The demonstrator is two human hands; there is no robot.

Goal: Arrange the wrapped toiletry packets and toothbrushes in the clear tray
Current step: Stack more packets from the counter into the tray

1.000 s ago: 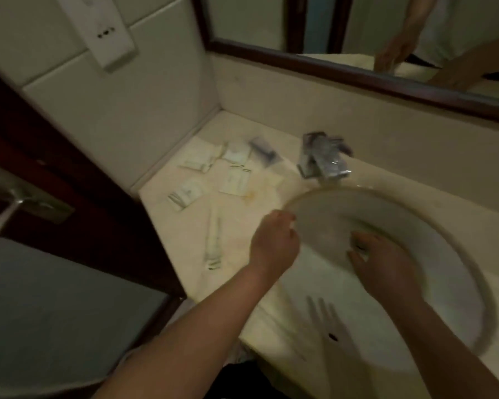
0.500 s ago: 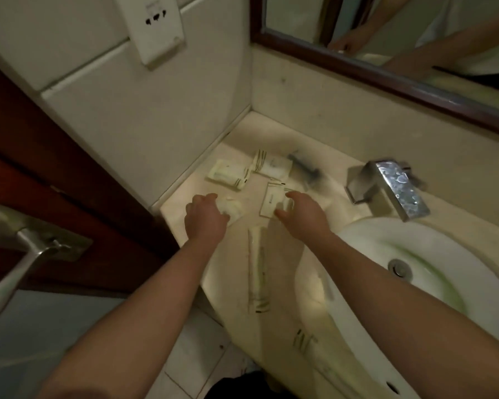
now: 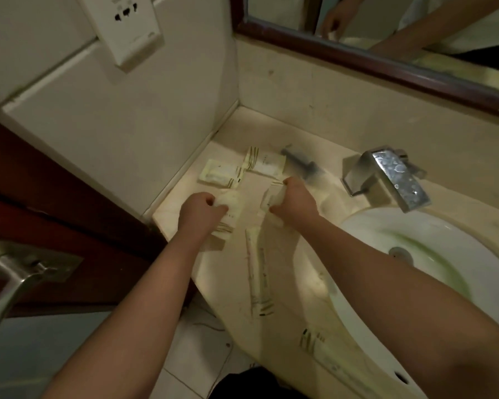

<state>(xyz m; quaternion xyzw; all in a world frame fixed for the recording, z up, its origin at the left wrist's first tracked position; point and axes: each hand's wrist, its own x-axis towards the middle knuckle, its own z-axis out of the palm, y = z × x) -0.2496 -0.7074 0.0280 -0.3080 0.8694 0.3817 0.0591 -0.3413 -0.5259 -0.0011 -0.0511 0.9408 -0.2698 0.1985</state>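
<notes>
Pale wrapped packets lie scattered on the beige counter (image 3: 285,272) left of the sink. My left hand (image 3: 198,216) grips one flat packet (image 3: 229,213) near the counter's left edge. My right hand (image 3: 294,201) pinches another packet (image 3: 271,194), lifted slightly. Two more packets (image 3: 221,177) (image 3: 264,162) lie against the back corner, and beside them a dark wrapped item (image 3: 301,165). A long wrapped toothbrush (image 3: 257,275) lies lengthwise in the middle. A second one (image 3: 326,355) rests at the front edge. No clear tray shows in view.
A chrome faucet (image 3: 386,175) stands over the white basin (image 3: 432,272) to the right. A mirror with a dark frame (image 3: 386,67) runs along the back wall. On the left are a wall socket (image 3: 127,24), a dark door (image 3: 55,191) and its metal handle (image 3: 9,286).
Both hands moved from the basin to the scattered packets at the left. Each has closed on a packet and lifted it slightly. The view swung right and down.
</notes>
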